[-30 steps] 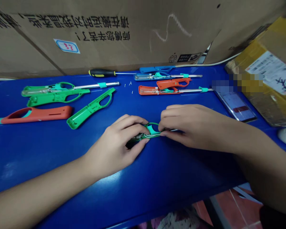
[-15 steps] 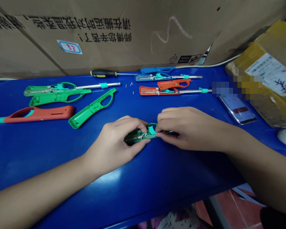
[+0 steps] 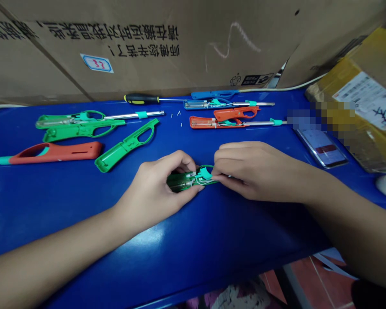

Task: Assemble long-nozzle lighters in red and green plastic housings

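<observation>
An opened green lighter lies on the blue table in front of me, its clear fuel tank, white wires and teal trigger exposed. My left hand is closed around the tank end, thumb on the near side and fingertips on the far side. With fingers pinched, my right hand is at the lighter's other end, just right of the trigger; the lighter's front part is hidden under it. Further left lies a loose green half shell.
Behind are opened green, blue and orange lighters, a screwdriver and small screws. A closed red lighter lies left. A phone and taped box stand right; a large carton backs the table.
My left index finger has lifted slightly off the lighter's inner parts, so more of the trigger and wires shows. My right hand has barely moved. The view has shifted slightly.
</observation>
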Motion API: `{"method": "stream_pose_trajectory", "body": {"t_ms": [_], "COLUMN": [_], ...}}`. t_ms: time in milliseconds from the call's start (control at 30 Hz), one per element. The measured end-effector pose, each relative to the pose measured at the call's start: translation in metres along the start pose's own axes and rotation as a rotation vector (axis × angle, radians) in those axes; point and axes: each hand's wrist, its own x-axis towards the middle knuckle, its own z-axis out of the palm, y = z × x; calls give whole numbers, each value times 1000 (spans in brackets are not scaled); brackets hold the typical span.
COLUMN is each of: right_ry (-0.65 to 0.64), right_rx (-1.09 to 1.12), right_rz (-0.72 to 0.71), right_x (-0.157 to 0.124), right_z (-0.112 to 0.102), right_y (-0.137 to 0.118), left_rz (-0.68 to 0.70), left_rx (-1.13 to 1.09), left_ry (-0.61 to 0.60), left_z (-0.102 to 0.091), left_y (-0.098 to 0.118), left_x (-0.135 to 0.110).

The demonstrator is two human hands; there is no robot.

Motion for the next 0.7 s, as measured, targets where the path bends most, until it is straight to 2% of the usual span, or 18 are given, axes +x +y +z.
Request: {"method": "stream_pose_trajectory", "body": {"t_ms": [267, 433, 700], "right_ry": [-53, -54, -64], "right_rx": [91, 150, 143], "right_rz": [24, 17, 42], "right_x": [1, 2, 1], "right_z": [5, 5, 1], "right_y": [4, 6, 4], "left_rz": [-9, 32, 74], "left_rx": [-15, 31, 65], "left_ry": [-9, -13, -19], "left_z": [-1, -2, -2], "left_y": [0, 1, 0], "left_x": [0, 1, 1]}}
